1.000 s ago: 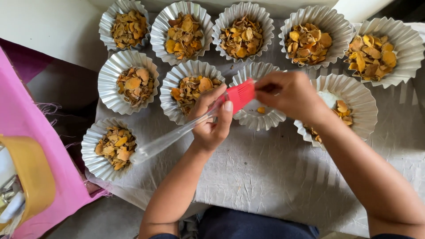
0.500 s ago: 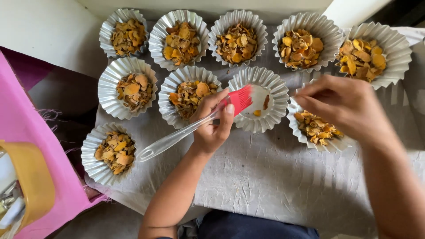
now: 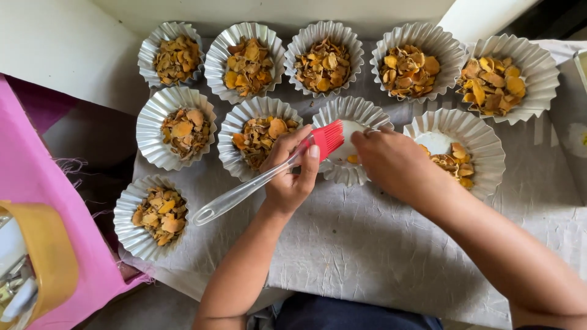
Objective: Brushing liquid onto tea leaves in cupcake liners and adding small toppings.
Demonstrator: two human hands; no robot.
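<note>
Ten fluted silver foil cups crowd a wrinkled grey paper sheet (image 3: pixel 379 256), whose near half lies bare. The left hand (image 3: pixel 292 177) is clamped around one clear-handled red silicone brush (image 3: pixel 269 174). The right hand (image 3: pixel 394 162) reaches its fingertips into the nearly empty middle cup (image 3: pixel 351 119).

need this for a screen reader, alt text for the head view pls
Seen from above, a left hand holds a red-headed brush over a nearly empty fluted foil cup, while the right hand reaches into that cup. Nine more cups, most filled with dried orange-yellow slices, sit on grey paper; pink cloth lies at left.
</note>
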